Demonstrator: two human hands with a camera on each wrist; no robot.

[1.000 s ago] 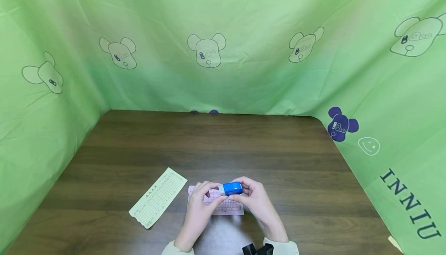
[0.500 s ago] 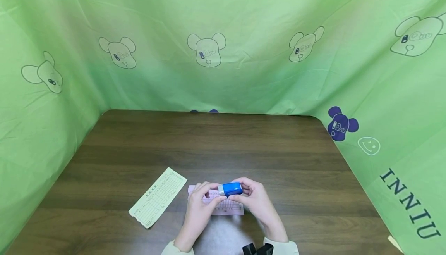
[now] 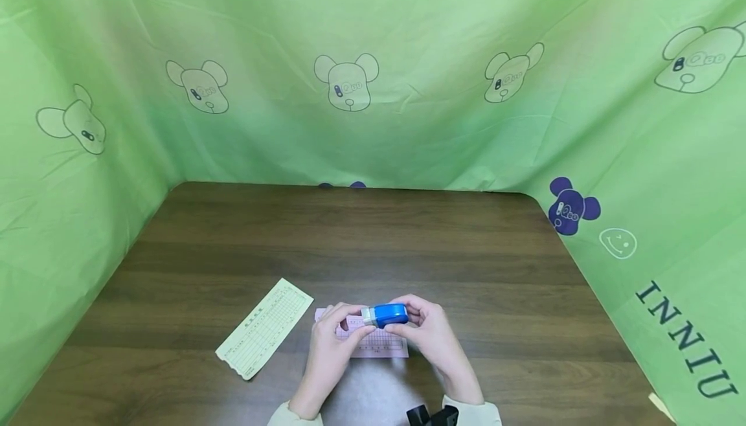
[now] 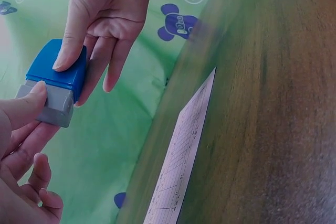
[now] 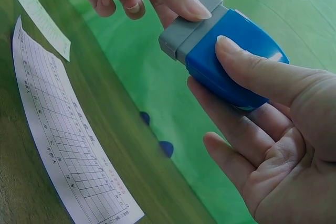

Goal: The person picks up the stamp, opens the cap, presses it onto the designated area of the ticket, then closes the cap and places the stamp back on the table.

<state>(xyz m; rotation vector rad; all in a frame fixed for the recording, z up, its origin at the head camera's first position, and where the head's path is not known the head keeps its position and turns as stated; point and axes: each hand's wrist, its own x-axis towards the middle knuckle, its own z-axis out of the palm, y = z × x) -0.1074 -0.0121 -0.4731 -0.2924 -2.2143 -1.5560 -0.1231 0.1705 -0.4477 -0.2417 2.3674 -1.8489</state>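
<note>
Above the pink printed slip (image 3: 381,347), both hands hold a blue stamp (image 3: 392,314) with a grey cap (image 3: 366,316). My left hand (image 3: 327,347) pinches the cap between thumb and fingers. Thumb and fingers of my right hand (image 3: 436,342) grip the blue body. In the right wrist view, a step shows where the cap (image 5: 177,36) meets a grey collar on the stamp (image 5: 210,59). The stamp lies sideways, off the table, its cap end to the left. The hands partly cover the pink slip.
A pale green printed slip (image 3: 265,329) lies slanted on the brown wooden table (image 3: 350,238), left of the hands. Green cloth (image 3: 408,141) with bear drawings hangs around the table's back and sides. A black device (image 3: 432,416) sits at the right wrist.
The grey cap and left hand have shifted slightly left, and more grey shows beside the blue body. The right hand has hardly moved. Both slips lie as before.
</note>
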